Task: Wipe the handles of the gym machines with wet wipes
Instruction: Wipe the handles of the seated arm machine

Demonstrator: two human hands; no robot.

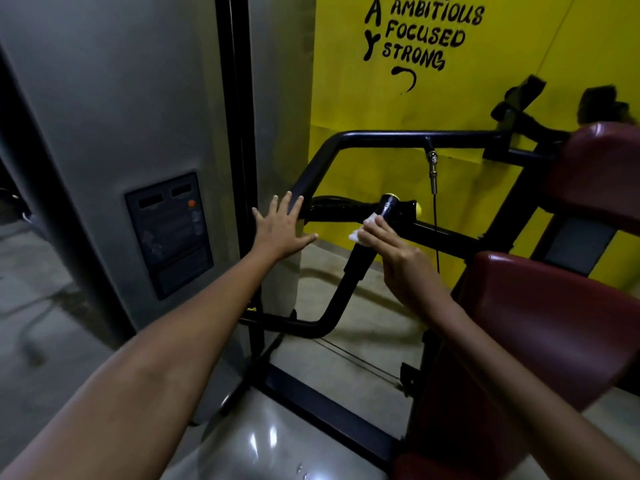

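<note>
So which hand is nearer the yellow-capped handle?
Right. The right hand presses a wet wipe against the yellow-capped handle; the left hand rests open on the frame tube, farther left.

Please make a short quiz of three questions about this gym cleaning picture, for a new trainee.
1. True or false: the left hand holds the wet wipe.
2. Which hand presses the wipe against the black handle? A) left B) right
3. Fill in: the seat pads are dark ____.

Key: 1 false, the left hand is open with fingers spread; 2 B, the right hand; 3 red.
</note>
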